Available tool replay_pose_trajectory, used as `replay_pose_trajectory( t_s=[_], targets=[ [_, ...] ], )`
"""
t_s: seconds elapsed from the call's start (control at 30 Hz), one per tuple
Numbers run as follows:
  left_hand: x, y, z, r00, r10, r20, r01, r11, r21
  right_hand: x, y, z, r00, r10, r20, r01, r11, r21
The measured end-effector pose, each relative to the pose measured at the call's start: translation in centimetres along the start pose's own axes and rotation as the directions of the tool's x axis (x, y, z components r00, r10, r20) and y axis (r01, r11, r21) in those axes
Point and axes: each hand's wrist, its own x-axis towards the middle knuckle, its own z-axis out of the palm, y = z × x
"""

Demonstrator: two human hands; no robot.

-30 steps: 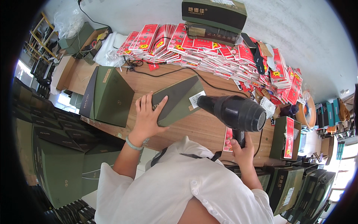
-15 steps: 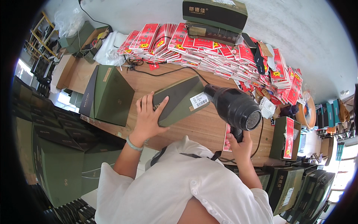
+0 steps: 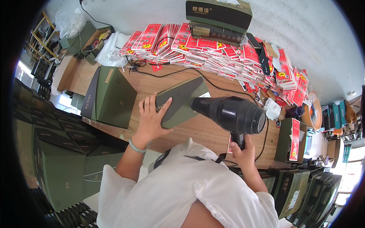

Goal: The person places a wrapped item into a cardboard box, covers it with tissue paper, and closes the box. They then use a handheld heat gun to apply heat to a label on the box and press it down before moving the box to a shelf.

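A hair dryer, black with a wide round rear, is gripped by its handle in my right hand, which is closed. Its nozzle points left, over the right end of a green and dark-grey shoe box lying aslant on the table. The nozzle hides most of the white label there; I cannot tell whether it touches the box. My left hand holds the box at its left end, fingers spread over the top and thumb along the near side.
Another green box stands to the left on the wooden table. Red printed packets pile up along the wall, with two boxes on top. A black cord crosses the table. Stacked boxes fill the lower left.
The hair dryer has swung left and slightly down, so its nozzle now covers most of the label that showed before. My left hand and the box have stayed put.
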Motion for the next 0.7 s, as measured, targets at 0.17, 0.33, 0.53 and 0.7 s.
replay_pose_trajectory(
  t_s=[0.17, 0.33, 0.53, 0.7],
  targets=[
    [0.2, 0.0, -0.1, 1.0, -0.001, 0.011, 0.001, 1.0, 0.001, -0.8, -0.2, -0.5, 1.0, 0.009, -0.012, -0.008, 0.998, 0.056],
    [0.3, 0.0, -0.2, 1.0, -0.006, 0.013, 0.006, 1.0, 0.007, -1.4, 1.0, -1.0, 0.999, -0.041, -0.018, 0.039, 0.995, -0.09],
    [0.3, 0.2, -0.3, 1.0, -0.001, 0.006, 0.001, 1.0, -0.006, -1.8, 0.6, -1.3, 1.0, -0.008, -0.026, 0.006, 0.997, -0.077],
    [0.2, 0.1, -0.3, 1.0, -0.003, 0.023, 0.003, 1.0, 0.005, -1.6, 1.3, -1.6, 0.999, -0.02, -0.035, 0.015, 0.989, -0.15]
  ],
)
